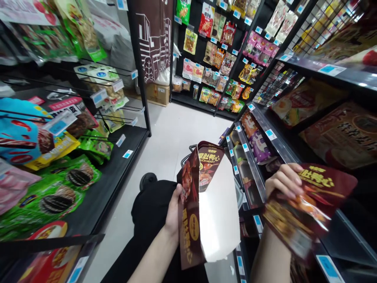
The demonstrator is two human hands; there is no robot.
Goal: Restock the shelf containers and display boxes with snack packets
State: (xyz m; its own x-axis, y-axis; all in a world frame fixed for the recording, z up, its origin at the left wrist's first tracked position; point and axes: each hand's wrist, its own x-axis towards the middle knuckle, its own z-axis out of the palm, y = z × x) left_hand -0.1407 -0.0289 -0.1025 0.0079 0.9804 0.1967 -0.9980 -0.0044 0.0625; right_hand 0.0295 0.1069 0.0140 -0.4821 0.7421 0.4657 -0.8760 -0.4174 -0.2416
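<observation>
The box [212, 212] partly hides the left hand [172, 214]

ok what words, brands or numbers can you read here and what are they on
"肚鸭心" and "UCKHEART", beginnings unclear: box in the left hand
"肚鸭心", beginning unclear: pouch in the right hand
Shelf tags: too small
Other packets: mostly too small or blurred

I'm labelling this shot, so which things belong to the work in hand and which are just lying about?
In use:
open brown box, in the left hand
brown pouch, in the right hand

Just lying about:
green bags, left shelf
purple bag, right shelf
cardboard box, aisle's far end
</observation>
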